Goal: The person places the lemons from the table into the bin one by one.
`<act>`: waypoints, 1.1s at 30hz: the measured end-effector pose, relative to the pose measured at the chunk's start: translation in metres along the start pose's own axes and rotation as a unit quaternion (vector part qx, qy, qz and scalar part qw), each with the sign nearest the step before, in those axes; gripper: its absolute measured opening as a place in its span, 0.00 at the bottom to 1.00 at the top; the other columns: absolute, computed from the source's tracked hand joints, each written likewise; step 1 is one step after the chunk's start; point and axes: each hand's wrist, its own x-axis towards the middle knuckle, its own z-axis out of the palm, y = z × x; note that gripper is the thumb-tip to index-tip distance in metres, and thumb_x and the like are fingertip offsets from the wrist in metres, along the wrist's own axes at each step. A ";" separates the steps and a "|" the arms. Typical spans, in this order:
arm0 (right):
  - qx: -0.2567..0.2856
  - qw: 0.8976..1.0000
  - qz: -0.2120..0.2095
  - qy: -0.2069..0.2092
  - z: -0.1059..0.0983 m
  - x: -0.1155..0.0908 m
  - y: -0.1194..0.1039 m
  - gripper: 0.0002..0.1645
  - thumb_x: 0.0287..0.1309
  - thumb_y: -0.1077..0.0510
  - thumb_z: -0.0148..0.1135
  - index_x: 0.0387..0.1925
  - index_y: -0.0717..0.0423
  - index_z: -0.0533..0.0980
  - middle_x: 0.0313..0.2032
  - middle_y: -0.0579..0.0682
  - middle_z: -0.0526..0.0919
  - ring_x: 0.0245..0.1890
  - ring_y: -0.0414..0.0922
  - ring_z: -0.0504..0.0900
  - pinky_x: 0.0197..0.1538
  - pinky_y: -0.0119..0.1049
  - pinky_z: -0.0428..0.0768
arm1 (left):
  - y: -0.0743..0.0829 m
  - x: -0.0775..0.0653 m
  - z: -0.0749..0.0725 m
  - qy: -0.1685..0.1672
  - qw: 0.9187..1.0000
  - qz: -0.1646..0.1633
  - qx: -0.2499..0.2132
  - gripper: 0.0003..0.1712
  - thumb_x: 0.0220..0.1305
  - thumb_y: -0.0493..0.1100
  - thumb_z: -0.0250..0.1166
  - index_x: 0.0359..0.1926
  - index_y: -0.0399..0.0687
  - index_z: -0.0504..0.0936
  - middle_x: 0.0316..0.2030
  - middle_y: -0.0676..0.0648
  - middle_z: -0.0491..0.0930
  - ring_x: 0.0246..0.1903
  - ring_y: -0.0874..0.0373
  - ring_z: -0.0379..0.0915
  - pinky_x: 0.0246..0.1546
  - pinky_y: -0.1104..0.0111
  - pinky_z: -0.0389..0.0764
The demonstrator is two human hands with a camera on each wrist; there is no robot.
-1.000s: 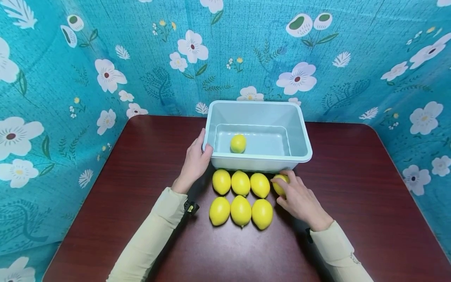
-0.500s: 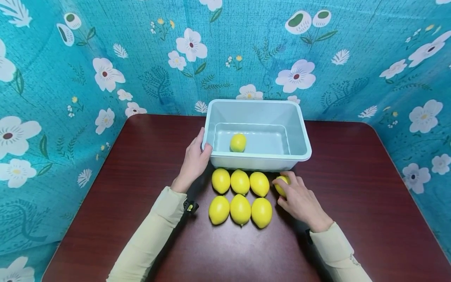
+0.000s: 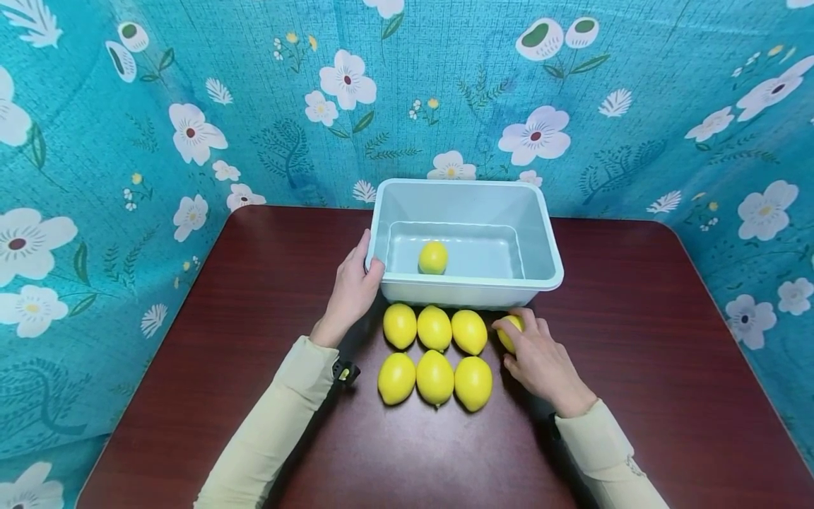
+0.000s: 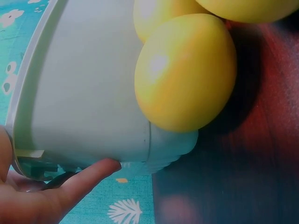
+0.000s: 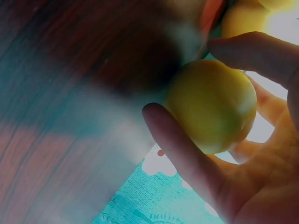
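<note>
Right-hand fingers: the person's right hand (image 3: 539, 362) bends its fingers (image 5: 175, 140) around one lemon, spread only about as wide as the fruit.
Held lemon: this lemon (image 3: 511, 334) sits at the fingertips, at 10 o'clock from the back of the hand, counting 12 as straight away from the person; I can't tell whether its underside touches the counter.
Its long axis: mostly covered by the hand, so I can't make it out.
Lemon to bin: the pale blue bin (image 3: 461, 293) has its mouth at 11 o'clock from the held lemon, and the front wall stands between them; I'd judge this the relation that matters most.
Nearest neighbours: three rear-row lemons (image 3: 469, 332) run off toward 9 o'clock, the closest just apart; three front-row lemons (image 3: 473, 383) lie toward 8, long axes roughly 12 to 6.
Lemon in the bin: one lemon (image 3: 433, 258) rests inside, left of middle, near the front wall.
Left hand: farther off, the left hand (image 3: 352, 288) grips the bin's 8 o'clock corner, thumb over the rim.
Counter: dark reddish wood (image 3: 636, 318) carries everything.
</note>
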 end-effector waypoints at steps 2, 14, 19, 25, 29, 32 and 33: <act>0.002 1.000 0.006 0.000 0.000 0.000 0.000 0.29 0.48 0.65 0.66 0.54 0.48 0.73 0.60 0.60 0.65 0.50 0.60 0.69 0.20 0.44 0.71 | 0.000 0.000 0.000 0.000 1.000 -0.001 -0.001 0.37 0.68 0.47 0.46 0.76 0.48 0.50 0.70 0.42 0.62 0.65 0.50 0.64 0.66 0.55 0.66; 0.006 1.000 0.029 -0.008 -0.002 0.000 0.001 0.31 0.45 0.66 0.65 0.55 0.50 0.72 0.59 0.62 0.65 0.49 0.61 0.70 0.22 0.47 0.73 | -0.001 -0.001 0.000 0.000 1.000 -0.005 -0.003 0.37 0.68 0.47 0.46 0.76 0.49 0.50 0.70 0.43 0.62 0.65 0.51 0.64 0.67 0.55 0.65; 0.009 0.999 0.031 -0.006 -0.003 0.000 0.002 0.31 0.46 0.65 0.67 0.55 0.51 0.72 0.59 0.62 0.65 0.50 0.60 0.70 0.23 0.46 0.74 | 0.000 -0.001 0.000 -0.002 1.000 -0.006 -0.003 0.37 0.68 0.47 0.46 0.76 0.49 0.50 0.71 0.43 0.61 0.66 0.51 0.63 0.67 0.55 0.65; 0.015 1.000 0.025 0.000 -0.002 0.000 0.003 0.31 0.46 0.66 0.67 0.55 0.51 0.72 0.59 0.61 0.65 0.50 0.60 0.70 0.24 0.47 0.74 | -0.002 -0.001 0.000 -0.001 1.000 -0.004 -0.003 0.37 0.68 0.47 0.46 0.76 0.50 0.50 0.71 0.43 0.62 0.66 0.51 0.63 0.67 0.55 0.65; 0.014 1.000 0.022 0.003 -0.002 0.000 0.003 0.31 0.46 0.66 0.67 0.55 0.51 0.72 0.58 0.61 0.66 0.50 0.60 0.70 0.24 0.47 0.74 | -0.002 0.000 0.000 -0.003 1.000 -0.004 -0.004 0.37 0.68 0.47 0.46 0.76 0.50 0.49 0.71 0.43 0.61 0.66 0.51 0.63 0.66 0.55 0.65; 0.010 1.000 0.018 0.006 -0.002 -0.001 0.003 0.31 0.45 0.66 0.67 0.55 0.50 0.73 0.58 0.61 0.66 0.50 0.60 0.70 0.24 0.46 0.74 | -0.002 0.000 0.000 -0.005 1.000 -0.004 -0.005 0.37 0.68 0.47 0.46 0.76 0.50 0.49 0.71 0.43 0.61 0.66 0.51 0.63 0.66 0.55 0.65; 0.008 1.000 0.016 0.007 -0.002 -0.001 0.003 0.31 0.45 0.66 0.67 0.55 0.50 0.73 0.58 0.61 0.66 0.51 0.60 0.70 0.23 0.47 0.74 | -0.002 0.000 0.000 -0.004 1.000 -0.004 -0.004 0.37 0.68 0.47 0.46 0.76 0.50 0.49 0.71 0.43 0.61 0.66 0.51 0.63 0.66 0.55 0.65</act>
